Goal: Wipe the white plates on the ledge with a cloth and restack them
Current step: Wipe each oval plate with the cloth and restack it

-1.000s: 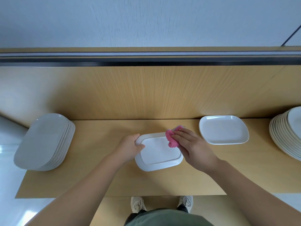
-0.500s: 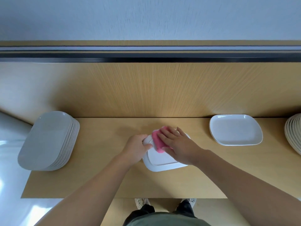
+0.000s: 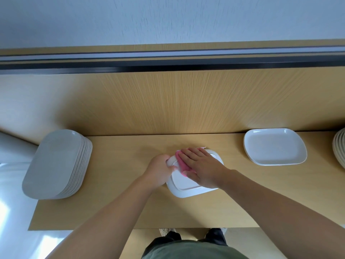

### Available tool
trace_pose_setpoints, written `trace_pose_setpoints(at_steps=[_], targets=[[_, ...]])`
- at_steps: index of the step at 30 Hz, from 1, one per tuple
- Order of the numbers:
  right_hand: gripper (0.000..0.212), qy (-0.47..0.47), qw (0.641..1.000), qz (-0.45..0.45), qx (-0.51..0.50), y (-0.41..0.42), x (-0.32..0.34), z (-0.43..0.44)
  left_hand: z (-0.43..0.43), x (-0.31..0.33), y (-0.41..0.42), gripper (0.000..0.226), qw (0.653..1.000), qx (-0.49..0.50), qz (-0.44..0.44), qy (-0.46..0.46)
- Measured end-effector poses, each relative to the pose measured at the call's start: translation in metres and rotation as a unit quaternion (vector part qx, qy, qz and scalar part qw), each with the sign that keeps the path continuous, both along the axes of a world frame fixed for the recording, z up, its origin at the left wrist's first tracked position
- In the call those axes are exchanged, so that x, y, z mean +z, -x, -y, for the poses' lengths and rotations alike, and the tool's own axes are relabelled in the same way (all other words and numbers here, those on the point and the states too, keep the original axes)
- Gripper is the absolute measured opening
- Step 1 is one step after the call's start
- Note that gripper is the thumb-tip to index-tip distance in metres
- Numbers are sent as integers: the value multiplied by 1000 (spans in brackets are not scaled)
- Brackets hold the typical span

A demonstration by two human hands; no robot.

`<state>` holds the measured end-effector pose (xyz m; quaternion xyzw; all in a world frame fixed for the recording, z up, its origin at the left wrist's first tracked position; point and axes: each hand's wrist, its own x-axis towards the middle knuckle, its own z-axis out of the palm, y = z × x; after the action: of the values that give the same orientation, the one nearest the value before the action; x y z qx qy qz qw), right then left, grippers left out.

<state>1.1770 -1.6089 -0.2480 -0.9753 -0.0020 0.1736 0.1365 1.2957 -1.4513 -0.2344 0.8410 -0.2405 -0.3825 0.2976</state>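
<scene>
Left hand (image 3: 159,170) grips plate (image 3: 186,186) rim — right hand (image 3: 204,170), fingers (image 3: 190,154) flat, presses cloth (image 3: 183,167) onto it.

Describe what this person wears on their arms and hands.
Nothing shows on either. The left hand and right hand are bare: no gloves, rings or watch visible. The left forearm and right forearm are uncovered to the frame's edge; no sleeve is in view.

The light wooden ledge (image 3: 121,184) looks matt (fine grain shows). The white rounded-rectangular plate (image 3: 185,186) is smooth and glossy; the small pink cloth (image 3: 182,167) looks soft.
</scene>
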Motion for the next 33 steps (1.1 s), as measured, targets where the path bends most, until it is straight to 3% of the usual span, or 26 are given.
trace_pose_setpoints(at_steps=[8, 17, 24, 30, 33], targets=[[107, 4, 998, -25, -55, 15, -2, 17, 0, -5, -1, 8, 999, 33, -25, -27], [110, -33, 984, -15, -173, 38, -22, 29, 5, -2, 1, 3, 997, 52, -42, -42], [90, -31, 950, -5, -312, 71, -22, -4, 5, 1, 6, 6, 995, 72, -58, -47], [92, -40, 953, -25, -301, 77, -17, -9, -4, 2, 13, 9, 995, 34, -74, -65], [90, -33, 968, -24, -247, 63, -13, 9, -9, 6, 12, 46, 995, -34, -59, -78]])
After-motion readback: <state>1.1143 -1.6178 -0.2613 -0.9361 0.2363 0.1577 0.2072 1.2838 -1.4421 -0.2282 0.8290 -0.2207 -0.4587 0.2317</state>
